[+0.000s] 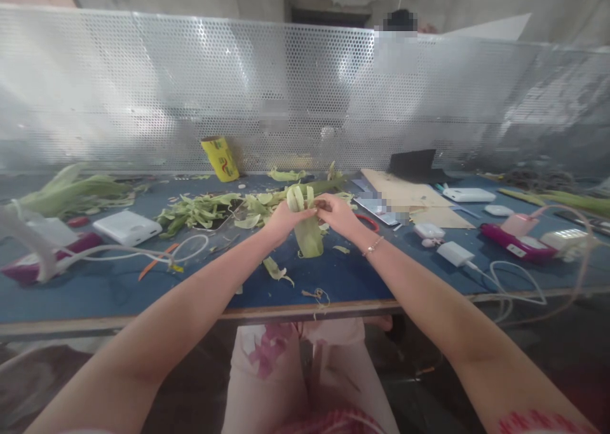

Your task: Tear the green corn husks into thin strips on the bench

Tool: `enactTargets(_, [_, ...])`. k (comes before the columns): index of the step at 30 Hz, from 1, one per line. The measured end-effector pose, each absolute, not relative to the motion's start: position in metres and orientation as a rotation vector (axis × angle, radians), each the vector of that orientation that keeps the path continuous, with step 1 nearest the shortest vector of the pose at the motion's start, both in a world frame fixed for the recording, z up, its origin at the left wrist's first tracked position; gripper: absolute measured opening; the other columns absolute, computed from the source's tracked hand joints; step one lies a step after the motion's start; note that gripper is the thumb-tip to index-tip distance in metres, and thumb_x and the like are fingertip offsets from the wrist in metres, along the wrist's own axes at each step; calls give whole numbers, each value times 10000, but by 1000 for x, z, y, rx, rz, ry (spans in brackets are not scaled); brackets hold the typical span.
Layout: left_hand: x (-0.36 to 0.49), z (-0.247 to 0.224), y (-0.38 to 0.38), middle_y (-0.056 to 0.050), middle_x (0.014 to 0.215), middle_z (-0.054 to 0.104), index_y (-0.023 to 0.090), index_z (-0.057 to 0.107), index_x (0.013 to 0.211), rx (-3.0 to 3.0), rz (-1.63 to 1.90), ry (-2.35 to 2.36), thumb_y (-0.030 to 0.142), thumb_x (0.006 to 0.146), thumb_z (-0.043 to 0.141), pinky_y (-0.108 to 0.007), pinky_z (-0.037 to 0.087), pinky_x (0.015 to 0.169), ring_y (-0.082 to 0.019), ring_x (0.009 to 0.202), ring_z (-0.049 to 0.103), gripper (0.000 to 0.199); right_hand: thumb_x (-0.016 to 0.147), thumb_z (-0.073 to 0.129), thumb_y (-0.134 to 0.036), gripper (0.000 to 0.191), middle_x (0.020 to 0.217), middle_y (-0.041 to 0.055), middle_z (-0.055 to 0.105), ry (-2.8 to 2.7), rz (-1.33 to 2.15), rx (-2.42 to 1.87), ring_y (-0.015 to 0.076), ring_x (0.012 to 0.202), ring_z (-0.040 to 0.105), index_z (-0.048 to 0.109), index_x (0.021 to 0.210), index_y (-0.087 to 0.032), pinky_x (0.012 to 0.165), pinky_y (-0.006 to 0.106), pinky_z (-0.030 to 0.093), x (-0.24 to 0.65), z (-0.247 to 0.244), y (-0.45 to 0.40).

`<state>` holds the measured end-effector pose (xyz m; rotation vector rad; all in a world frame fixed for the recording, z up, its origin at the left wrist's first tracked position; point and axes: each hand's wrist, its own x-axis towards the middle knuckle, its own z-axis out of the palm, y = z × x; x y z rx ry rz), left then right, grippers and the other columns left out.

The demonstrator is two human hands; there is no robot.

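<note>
A pale green folded leaf strip point(309, 238) hangs between my hands above the blue table. My left hand point(286, 219) is closed on its left side, the thumb pressed across the front just below two upright loops. At the right edge of the strip, the fingers of my right hand point(333, 213) are pinched together beside the left thumb; whether they grip the same strip or a small piece is too small to tell. Behind the hands lies a heap of leaf pieces point(203, 211). A torn scrap point(275, 270) rests on the table just below the strip.
A perforated metal screen point(267, 91) runs along the back. Yellow packet point(221, 159), white power bank point(128, 228) and purple power strip point(517, 242) sit around, with cables. Brown cardboard point(405, 189) and a phone point(377, 210) lie right of the hands. A person point(398, 46) is behind the screen.
</note>
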<state>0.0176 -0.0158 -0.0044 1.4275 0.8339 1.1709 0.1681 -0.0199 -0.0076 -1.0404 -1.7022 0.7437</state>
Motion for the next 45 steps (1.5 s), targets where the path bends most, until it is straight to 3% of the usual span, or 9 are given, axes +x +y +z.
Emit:
enactTargets(10, [17,-13,-7,-44,791,654,146,652,838,1573,1239,902,282,663,643,-279,458,717,-153,744,592,222,675,456,-160,122,743,-13,535,-1741,787,-980,118,618,557,443,788,-202,562,279,513,167,-11,-19])
enactTargets(14, [18,-12,-8,-25,709,630,140,634,801,1484,1235,894,292,654,646,-281,450,691,-141,669,576,212,680,461,-169,94,707,-23,515,-1767,760,-982,122,616,550,443,767,-200,564,273,495,167,-9,-20])
enactTargets(17, [19,-8,-12,5,630,591,144,599,722,1359,1241,869,276,643,646,-261,433,650,-114,591,543,161,689,474,-163,72,683,-19,512,-1821,589,-984,129,633,539,463,753,-194,600,276,476,169,-7,-21])
enactTargets(22, [19,-2,-17,6,594,567,135,583,671,1249,1242,867,261,604,669,-247,402,587,-106,554,519,167,732,464,-130,80,813,29,522,-1996,170,-832,143,752,520,496,775,-189,671,280,459,170,-7,-28])
enactTargets(29, [17,-5,-12,1,593,579,136,583,698,1197,1268,851,242,606,668,-251,411,572,-111,541,525,165,786,462,-171,128,888,50,560,-2111,108,-763,159,848,545,533,889,-197,762,308,471,168,-1,-36])
enactTargets(32, [16,-4,-9,-9,603,591,143,579,722,1154,1301,957,228,633,649,-259,430,581,-123,550,544,141,767,537,-273,281,1038,89,581,-1986,97,-978,187,956,559,528,1033,-185,795,318,473,196,6,-23])
enactTargets(36, [14,-4,-4,-6,615,591,154,561,740,1117,1298,1027,251,645,654,-266,444,585,-130,560,555,165,751,486,-191,377,1101,144,609,-1679,60,-1659,234,1012,573,521,1119,-119,862,340,437,259,4,3])
enactTargets(41, [14,-5,-4,-1,596,575,157,553,727,1122,1299,1005,258,637,663,-277,452,602,-130,545,548,174,735,438,-149,349,1064,194,636,-1778,40,-2227,274,986,599,613,1033,-96,786,308,433,300,-13,23])
enactTargets(45, [13,-3,-4,0,602,569,162,551,733,1099,1307,1007,236,647,637,-262,440,559,-128,540,542,142,758,435,-180,357,1089,223,623,-1778,54,-2334,265,1014,594,627,1037,-68,791,295,422,302,-23,29])
